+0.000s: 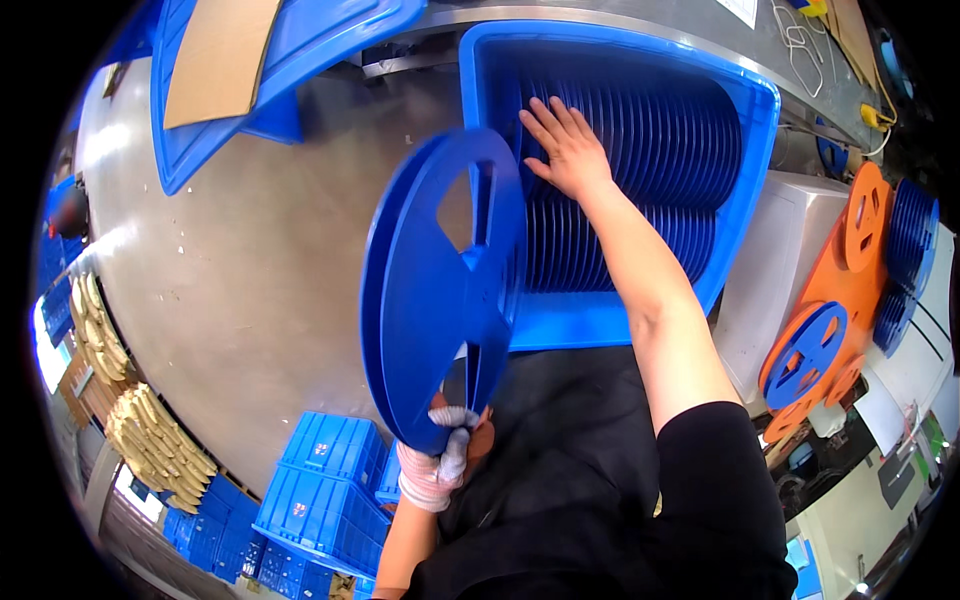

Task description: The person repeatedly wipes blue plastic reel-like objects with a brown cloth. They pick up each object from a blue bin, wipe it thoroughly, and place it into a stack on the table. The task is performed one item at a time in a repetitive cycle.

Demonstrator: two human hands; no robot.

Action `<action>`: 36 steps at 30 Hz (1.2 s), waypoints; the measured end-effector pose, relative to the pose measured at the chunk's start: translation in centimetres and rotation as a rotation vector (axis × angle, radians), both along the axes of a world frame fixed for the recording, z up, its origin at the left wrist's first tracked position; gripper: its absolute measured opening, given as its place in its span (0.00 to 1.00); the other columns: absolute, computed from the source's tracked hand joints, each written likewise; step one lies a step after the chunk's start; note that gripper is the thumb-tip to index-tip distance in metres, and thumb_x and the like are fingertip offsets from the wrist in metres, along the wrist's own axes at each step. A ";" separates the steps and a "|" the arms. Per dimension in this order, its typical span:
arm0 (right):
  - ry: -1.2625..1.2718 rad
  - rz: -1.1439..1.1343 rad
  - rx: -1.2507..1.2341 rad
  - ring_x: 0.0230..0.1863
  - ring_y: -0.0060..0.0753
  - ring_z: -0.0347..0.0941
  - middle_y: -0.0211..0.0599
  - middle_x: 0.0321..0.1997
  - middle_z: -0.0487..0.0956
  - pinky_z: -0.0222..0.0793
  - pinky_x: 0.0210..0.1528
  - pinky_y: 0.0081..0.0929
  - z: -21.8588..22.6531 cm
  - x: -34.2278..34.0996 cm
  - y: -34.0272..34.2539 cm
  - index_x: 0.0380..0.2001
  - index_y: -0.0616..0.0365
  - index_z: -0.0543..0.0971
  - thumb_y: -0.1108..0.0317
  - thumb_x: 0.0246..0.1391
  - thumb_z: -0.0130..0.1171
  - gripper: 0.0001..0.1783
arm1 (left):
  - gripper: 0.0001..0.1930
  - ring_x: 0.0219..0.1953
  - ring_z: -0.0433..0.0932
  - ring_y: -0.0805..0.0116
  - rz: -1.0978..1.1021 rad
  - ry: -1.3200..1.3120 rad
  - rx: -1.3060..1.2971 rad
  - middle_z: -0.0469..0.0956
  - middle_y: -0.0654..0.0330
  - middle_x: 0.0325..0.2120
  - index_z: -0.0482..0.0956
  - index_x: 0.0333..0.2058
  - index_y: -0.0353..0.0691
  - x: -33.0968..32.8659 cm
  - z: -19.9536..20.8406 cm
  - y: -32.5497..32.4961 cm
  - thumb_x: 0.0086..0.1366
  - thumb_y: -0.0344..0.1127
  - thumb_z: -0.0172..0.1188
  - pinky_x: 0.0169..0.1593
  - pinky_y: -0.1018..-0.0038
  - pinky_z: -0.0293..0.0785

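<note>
My left hand (440, 462), in a pale striped glove with bare fingertips, grips the lower rim of a large blue plastic reel (430, 285). The reel stands upright on edge, with cut-out windows in its flanges. My bare right hand (570, 148) is open, fingers spread, over the left end of the rows of blue reels (640, 130) in a blue bin (620, 333). Whether its fingertips touch those reels I cannot tell. The reels in the bin are packed on edge in two rows.
Cardboard (220, 60) lies on a blue tub (340, 25) at the upper left. Stacked blue crates (325, 490) stand at lower left, near piled pale sacks (155, 445). To the right are an orange fixture (835, 290) bearing a blue reel and a grey bench (690, 40) behind the bin.
</note>
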State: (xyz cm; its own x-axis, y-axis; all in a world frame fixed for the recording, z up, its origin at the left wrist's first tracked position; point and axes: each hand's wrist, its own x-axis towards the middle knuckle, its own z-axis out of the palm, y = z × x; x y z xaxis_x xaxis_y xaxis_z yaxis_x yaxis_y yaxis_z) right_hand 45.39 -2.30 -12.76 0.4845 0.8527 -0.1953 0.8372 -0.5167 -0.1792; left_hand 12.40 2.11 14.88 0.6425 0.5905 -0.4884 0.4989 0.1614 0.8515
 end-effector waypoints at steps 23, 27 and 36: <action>0.045 -0.004 0.141 0.74 0.32 0.41 0.23 0.74 0.47 0.36 0.75 0.37 -1.1 0.6 -1.3 0.69 0.34 0.49 0.38 0.56 0.49 0.41 | 0.42 0.56 0.70 0.43 -0.258 0.481 0.342 0.68 0.40 0.55 0.53 0.65 0.41 6.4 -11.5 -3.2 0.58 0.52 0.61 0.56 0.63 0.69; 0.054 0.041 0.100 0.75 0.33 0.40 0.26 0.75 0.47 0.35 0.74 0.42 -0.2 0.0 -0.9 0.69 0.34 0.49 0.39 0.58 0.47 0.40 | 0.30 0.53 0.72 0.44 -0.472 0.753 0.289 0.65 0.45 0.58 0.60 0.60 0.43 -3.8 -14.0 -5.3 0.61 0.45 0.55 0.51 0.59 0.73; 0.008 -0.033 0.131 0.75 0.38 0.40 0.30 0.74 0.48 0.36 0.72 0.52 -0.2 -5.5 1.4 0.69 0.46 0.54 0.52 0.56 0.54 0.39 | 0.25 0.51 0.73 0.50 -0.319 0.518 -0.116 0.72 0.47 0.50 0.66 0.55 0.36 -19.2 -21.9 -12.0 0.57 0.28 0.60 0.54 0.66 0.70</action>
State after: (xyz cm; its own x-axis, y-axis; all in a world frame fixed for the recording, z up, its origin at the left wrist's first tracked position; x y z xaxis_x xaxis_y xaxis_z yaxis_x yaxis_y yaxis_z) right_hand 39.91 -0.87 -12.91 0.5119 0.8546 -0.0871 0.8181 -0.5159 -0.2539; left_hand -6.81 -9.84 -7.04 0.4407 0.3327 -0.8337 0.8818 0.0135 0.4715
